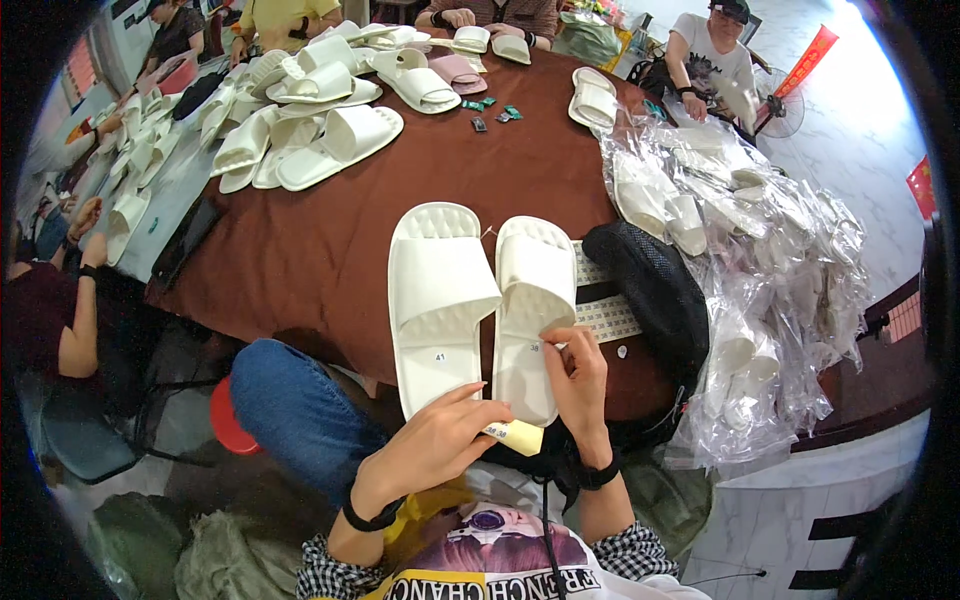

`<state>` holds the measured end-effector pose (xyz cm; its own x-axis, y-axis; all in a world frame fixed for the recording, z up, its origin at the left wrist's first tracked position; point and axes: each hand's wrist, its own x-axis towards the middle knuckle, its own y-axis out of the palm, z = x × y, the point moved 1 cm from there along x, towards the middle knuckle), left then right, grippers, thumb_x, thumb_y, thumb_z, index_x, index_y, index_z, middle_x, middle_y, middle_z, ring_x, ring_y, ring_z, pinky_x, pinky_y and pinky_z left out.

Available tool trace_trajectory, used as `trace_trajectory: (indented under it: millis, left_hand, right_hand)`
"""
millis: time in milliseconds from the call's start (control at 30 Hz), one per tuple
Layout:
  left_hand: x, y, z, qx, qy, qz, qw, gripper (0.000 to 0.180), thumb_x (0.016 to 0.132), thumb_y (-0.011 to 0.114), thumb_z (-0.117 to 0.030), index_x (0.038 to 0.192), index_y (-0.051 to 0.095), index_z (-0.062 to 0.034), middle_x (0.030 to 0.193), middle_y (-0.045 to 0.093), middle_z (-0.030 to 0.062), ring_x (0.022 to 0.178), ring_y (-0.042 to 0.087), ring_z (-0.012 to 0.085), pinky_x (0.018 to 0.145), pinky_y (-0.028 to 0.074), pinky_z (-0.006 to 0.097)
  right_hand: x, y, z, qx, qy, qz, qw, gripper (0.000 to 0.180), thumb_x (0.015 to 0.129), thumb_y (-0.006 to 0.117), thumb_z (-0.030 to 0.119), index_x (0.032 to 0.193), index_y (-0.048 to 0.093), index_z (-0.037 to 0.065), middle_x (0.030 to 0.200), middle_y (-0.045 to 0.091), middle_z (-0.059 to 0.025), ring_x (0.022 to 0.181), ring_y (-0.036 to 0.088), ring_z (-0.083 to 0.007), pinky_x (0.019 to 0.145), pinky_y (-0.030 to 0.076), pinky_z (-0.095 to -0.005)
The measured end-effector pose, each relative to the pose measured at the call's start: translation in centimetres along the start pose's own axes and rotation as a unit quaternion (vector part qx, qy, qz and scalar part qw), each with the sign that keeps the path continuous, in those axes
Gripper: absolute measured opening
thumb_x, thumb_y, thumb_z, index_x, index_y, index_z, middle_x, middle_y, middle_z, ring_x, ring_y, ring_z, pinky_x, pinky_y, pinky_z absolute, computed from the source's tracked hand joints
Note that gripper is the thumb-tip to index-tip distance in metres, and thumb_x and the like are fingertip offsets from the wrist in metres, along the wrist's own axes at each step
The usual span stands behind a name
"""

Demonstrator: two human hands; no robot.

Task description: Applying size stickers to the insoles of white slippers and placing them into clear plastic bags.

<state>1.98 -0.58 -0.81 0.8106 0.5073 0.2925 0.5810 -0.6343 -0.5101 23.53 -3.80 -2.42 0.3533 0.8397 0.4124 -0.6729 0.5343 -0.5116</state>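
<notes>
Two white open-toed slippers lie side by side before me, toes away: a larger left slipper [438,265] and a narrower right slipper [535,262]. Each bears a small round sticker on its insole. My left hand [432,445] is closed on a yellow strip of sticker paper [520,437], its fingertips over the left slipper's heel. Over the right slipper, my right hand [580,385] has its fingers bent together, the tips touching the insole beside the small sticker [534,348]. Whether anything is pinched between them is hidden.
Sticker sheets [608,318] lie partly under a black mesh item [655,290]. Slippers in clear bags [740,210] heap at right; loose white slippers [340,145] pile at far left. Small green packets [508,114] lie on the brown cloth [320,235]. Several people sit around.
</notes>
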Motion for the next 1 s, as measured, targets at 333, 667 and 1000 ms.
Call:
trace_trajectory:
  millis: [333,667,1000]
  left_hand:
    - [-0.9,-0.9,0.4,0.006,-0.059,0.012,0.998,0.032,0.088,0.069,-0.010,0.119,0.063,-0.0050,0.115,0.068,0.0144,0.116,0.059,0.0404,0.103,0.047,0.045]
    - [-0.5,-0.5,0.5,-0.023,-0.018,-0.013,0.999,0.028,0.090,0.068,-0.011,0.117,0.060,-0.0035,0.105,0.066,0.0191,0.111,0.061,0.0395,0.095,0.050,0.044]
    - [-0.6,-1.1,-0.5,-0.056,-0.003,-0.071,0.996,0.027,0.091,0.068,-0.011,0.116,0.061,-0.0049,0.109,0.067,0.0158,0.106,0.065,0.0362,0.092,0.053,0.043]
  right_hand:
    - [2.2,-1.9,4.5,-0.137,-0.148,0.205,0.958,0.036,0.090,0.068,0.011,0.125,0.062,0.011,0.125,0.057,-0.0170,0.104,0.062,-0.0322,0.085,0.053,-0.0423]
    - [4.5,2.5,4.5,-0.269,-0.201,0.242,0.910,0.040,0.095,0.060,0.020,0.131,0.056,0.002,0.123,0.054,-0.0264,0.104,0.055,-0.0421,0.089,0.049,-0.0479]
    - [7.3,1.3,6.0,-0.210,-0.183,0.203,0.939,0.020,0.098,0.055,0.013,0.105,0.062,-0.004,0.098,0.061,-0.0227,0.092,0.059,-0.0412,0.081,0.048,-0.0484]
